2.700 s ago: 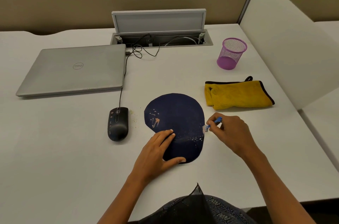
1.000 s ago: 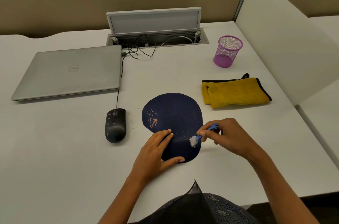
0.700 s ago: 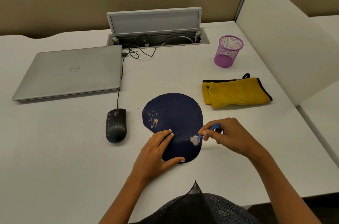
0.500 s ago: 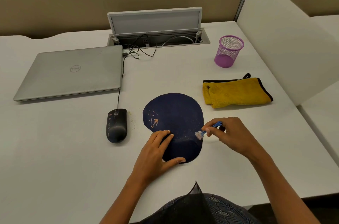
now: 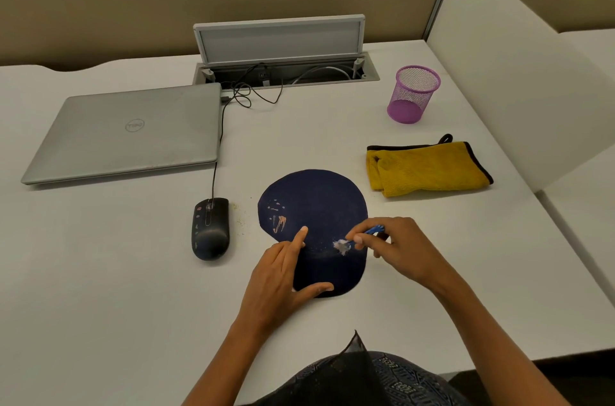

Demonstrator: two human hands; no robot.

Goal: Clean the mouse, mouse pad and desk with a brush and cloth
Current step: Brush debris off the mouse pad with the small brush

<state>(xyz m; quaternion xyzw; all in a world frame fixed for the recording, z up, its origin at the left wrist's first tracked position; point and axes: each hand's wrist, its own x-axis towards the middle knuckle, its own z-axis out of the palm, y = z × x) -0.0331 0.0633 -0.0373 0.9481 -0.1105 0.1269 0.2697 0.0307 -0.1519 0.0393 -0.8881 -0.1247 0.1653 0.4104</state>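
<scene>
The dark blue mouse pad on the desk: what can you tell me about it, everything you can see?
The dark blue rounded mouse pad lies flat on the white desk, narrowing slightly toward the person. It looks thin and soft. Orange and pale marks sit near its left edge, and fine pale specks dot its middle. The left hand rests on its near-left part with straight fingers. The right hand pinches a small blue-handled brush, its white bristles on the pad's right side. The black wired mouse lies apart, to its left.
</scene>
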